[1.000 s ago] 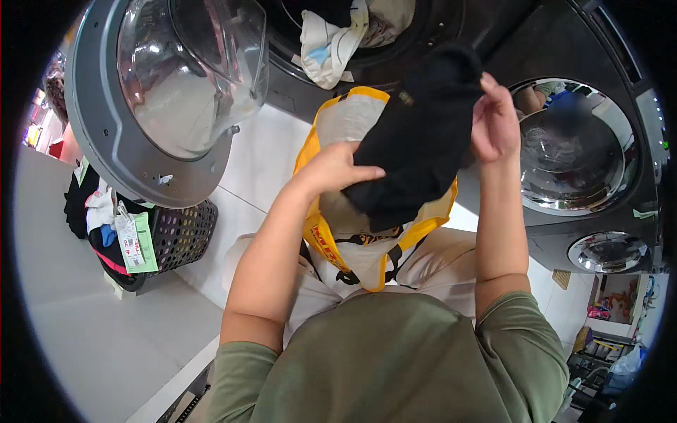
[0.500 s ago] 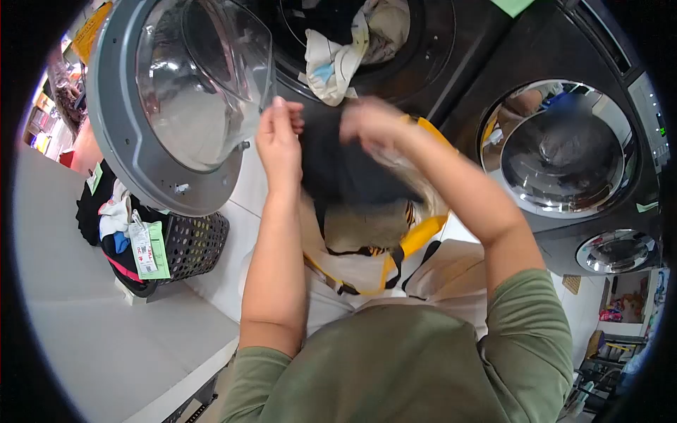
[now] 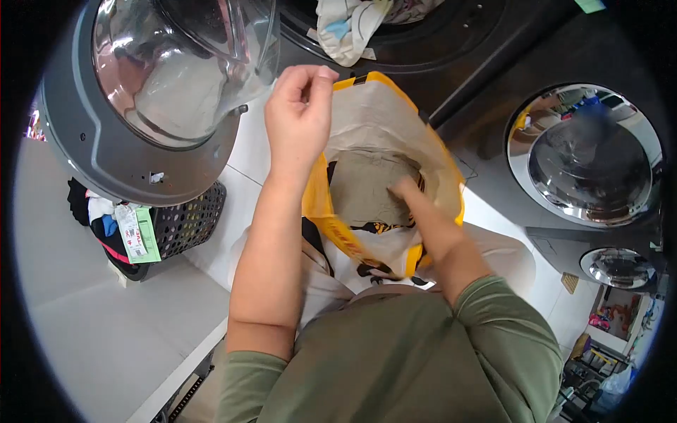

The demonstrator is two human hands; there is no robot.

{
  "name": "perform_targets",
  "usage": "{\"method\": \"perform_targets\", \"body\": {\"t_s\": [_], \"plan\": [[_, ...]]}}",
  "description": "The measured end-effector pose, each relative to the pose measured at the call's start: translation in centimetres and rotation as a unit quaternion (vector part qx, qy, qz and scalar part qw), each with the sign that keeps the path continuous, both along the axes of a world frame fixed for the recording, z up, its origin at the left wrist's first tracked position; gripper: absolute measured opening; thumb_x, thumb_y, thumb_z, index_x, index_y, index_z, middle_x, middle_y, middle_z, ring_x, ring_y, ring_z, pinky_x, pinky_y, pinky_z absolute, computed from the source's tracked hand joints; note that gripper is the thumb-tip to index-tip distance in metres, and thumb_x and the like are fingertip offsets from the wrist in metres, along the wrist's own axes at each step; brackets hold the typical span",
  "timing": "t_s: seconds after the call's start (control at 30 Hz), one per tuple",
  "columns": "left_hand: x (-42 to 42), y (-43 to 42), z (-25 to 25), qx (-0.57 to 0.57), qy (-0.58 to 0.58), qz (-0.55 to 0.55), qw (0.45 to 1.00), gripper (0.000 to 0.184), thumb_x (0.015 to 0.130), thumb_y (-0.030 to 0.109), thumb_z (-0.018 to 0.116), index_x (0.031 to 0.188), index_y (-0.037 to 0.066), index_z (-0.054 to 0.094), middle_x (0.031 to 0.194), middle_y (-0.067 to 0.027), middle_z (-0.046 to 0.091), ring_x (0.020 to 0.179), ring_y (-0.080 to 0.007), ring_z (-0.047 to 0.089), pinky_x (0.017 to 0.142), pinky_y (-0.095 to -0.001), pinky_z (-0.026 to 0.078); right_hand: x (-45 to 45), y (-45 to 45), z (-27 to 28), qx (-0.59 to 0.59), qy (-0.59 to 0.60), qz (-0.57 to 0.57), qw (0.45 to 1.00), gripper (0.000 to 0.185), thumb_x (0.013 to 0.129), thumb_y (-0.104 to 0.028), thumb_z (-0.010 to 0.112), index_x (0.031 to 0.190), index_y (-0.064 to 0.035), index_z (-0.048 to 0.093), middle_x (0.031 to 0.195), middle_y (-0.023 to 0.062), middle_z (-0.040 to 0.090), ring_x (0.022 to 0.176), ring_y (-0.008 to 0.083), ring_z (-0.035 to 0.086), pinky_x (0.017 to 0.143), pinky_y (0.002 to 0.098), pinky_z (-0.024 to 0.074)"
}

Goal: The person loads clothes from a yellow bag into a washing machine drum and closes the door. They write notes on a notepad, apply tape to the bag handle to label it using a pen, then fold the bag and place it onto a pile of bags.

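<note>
Inside the yellow-edged bag [image 3: 374, 113], khaki cloth [image 3: 367, 183] is being touched by the right hand [image 3: 404, 187], whose fingers' spread cannot be told. By the bag's far-left corner, the left hand [image 3: 303, 102] is being held up, fingers curled; whether anything is being pinched cannot be told.

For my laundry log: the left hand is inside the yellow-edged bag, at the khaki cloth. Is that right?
No, wrong hand: the head view shows the right hand inside the yellow-edged bag, at the khaki cloth.
</note>
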State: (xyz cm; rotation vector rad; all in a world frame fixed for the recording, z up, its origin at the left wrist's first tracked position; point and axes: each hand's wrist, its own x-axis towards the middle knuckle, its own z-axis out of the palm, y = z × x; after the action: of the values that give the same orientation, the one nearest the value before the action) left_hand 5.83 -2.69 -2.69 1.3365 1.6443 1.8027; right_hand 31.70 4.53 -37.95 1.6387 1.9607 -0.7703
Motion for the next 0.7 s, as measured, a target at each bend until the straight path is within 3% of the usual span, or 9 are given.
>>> {"method": "perform_targets", "body": {"t_s": [0.03, 0.13, 0.2, 0.27, 0.3, 0.37, 0.53, 0.6, 0.7], "plan": [[0.2, -0.1, 0.0, -0.006, 0.006, -0.003, 1.0, 0.02, 0.099, 0.016, 0.057, 0.096, -0.001, 0.066, 0.095, -0.0062, 0.069, 0.084, -0.0111, 0.063, 0.077, -0.0259, 0.052, 2.3, -2.8, -5.7, 0.083, 0.037, -0.102, 0.991, 0.052, 0.084, -0.041, 0.074, 0.107, 0.0049, 0.068, 0.105, 0.0245, 0.067, 0.095, 0.0333, 0.065, 0.081, 0.044, 0.0516], [0.6, 0.0, 0.0, -0.031, 0.023, -0.018, 0.999, 0.019, 0.099, 0.015, 0.057, 0.096, -0.001, 0.066, 0.095, -0.006, 0.069, 0.083, -0.0109, 0.063, 0.077, -0.0253, 0.052, 4.2, -6.2, -7.3, -0.027, 0.195, -0.435, 0.879, 0.033, 0.086, -0.035, 0.075, 0.086, -0.0029, 0.067, 0.076, 0.0155, 0.065, 0.061, 0.0273, 0.058, 0.055, 0.0426, 0.0461], [1.1, -0.1, 0.2, -0.053, 0.03, -0.034, 0.998, 0.019, 0.099, 0.015, 0.057, 0.096, -0.001, 0.065, 0.095, -0.0059, 0.069, 0.083, -0.011, 0.063, 0.078, -0.0252, 0.052, 5.2, -6.2, -6.9, -0.158, 0.234, -0.538, 0.794, 0.03, 0.085, -0.032, 0.076, 0.075, -0.0074, 0.061, 0.063, 0.0096, 0.057, 0.047, 0.0221, 0.048, 0.044, 0.0393, 0.0377], [1.4, 0.1, -0.6, -0.05, 0.022, -0.069, 0.996, 0.02, 0.099, 0.016, 0.057, 0.096, -0.001, 0.066, 0.093, -0.0052, 0.069, 0.083, -0.0108, 0.063, 0.077, -0.0252, 0.052, 5.8, -4.4, -6.4, -0.235, 0.207, -0.54, 0.781, 0.033, 0.084, -0.03, 0.078, 0.069, -0.0112, 0.055, 0.053, 0.0045, 0.048, 0.04, 0.0165, 0.036, 0.039, 0.0351, 0.0279], [1.3, 0.2, -0.9, -0.046, 0.02, -0.083, 0.995, 0.02, 0.099, 0.017, 0.057, 0.096, -0.001, 0.066, 0.092, -0.0048, 0.069, 0.083, -0.0107, 0.063, 0.077, -0.0253, 0.052, 6.2, -3.8, -5.9, -0.226, 0.237, -0.529, 0.783, 0.023, 0.079, -0.022, 0.079, 0.083, -0.0041, 0.064, 0.071, 0.0094, 0.062, 0.052, 0.019, 0.054, 0.052, 0.0359, 0.044], [1.4, 0.0, -0.8, -0.093, 0.036, -0.113, 0.989, 0.021, 0.099, 0.017, 0.058, 0.097, -0.001, 0.067, 0.09, -0.0042, 0.069, 0.082, -0.0106, 0.063, 0.077, -0.0252, 0.051, 4.4, -2.8, 0.2, -0.136, 0.272, -0.426, 0.852, 0.021, 0.079, -0.019, 0.076, 0.086, -0.0019, 0.065, 0.076, 0.0078, 0.064, 0.06, 0.0179, 0.057, 0.056, 0.0348, 0.0465], [1.6, -0.3, -2.0, -0.13, 0.063, -0.127, 0.981, 0.029, 0.092, 0.028, 0.064, 0.095, -0.001, 0.068, 0.085, -0.0118, 0.066, 0.073, -0.0182, 0.061, 0.068, -0.0299, 0.049, 2.2, -1.2, 18.6, -0.055, 0.529, -0.122, 0.838, 0.015, 0.077, -0.003, 0.065, 0.074, -0.0052, 0.051, 0.071, -0.0022, 0.05, 0.07, 0.0091, 0.05, 0.066, 0.0271, 0.0436], [1.6, 0.0, -3.1, -0.156, 0.035, -0.126, 0.979, 0.036, 0.094, 0.034, 0.063, 0.099, -0.002, 0.067, 0.089, -0.0121, 0.067, 0.079, -0.0183, 0.062, 0.073, -0.0295, 0.049, 1.8, -2.4, 26.4, 0.046, 0.496, 0.023, 0.867, 0.029, 0.074, -0.006, 0.073, 0.071, -0.005, 0.045, 0.077, 0.0013, 0.046, 0.076, 0.0137, 0.049, 0.069, 0.0286, 0.0426], [2.3, -0.1, -2.0, -0.183, -0.055, -0.133, 0.973, 0.047, 0.095, 0.043, 0.06, 0.105, -0.003, 0.065, 0.096, -0.0119, 0.068, 0.089, -0.0175, 0.062, 0.08, -0.0288, 0.048, 1.1, -5.2, 35.6, 0.123, 0.509, 0.266, 0.809, 0.03, 0.07, -0.012, 0.081, 0.082, -0.0054, 0.054, 0.088, 0.0066, 0.047, 0.088, 0.0221, 0.053, 0.077, 0.032, 0.0452]]}}
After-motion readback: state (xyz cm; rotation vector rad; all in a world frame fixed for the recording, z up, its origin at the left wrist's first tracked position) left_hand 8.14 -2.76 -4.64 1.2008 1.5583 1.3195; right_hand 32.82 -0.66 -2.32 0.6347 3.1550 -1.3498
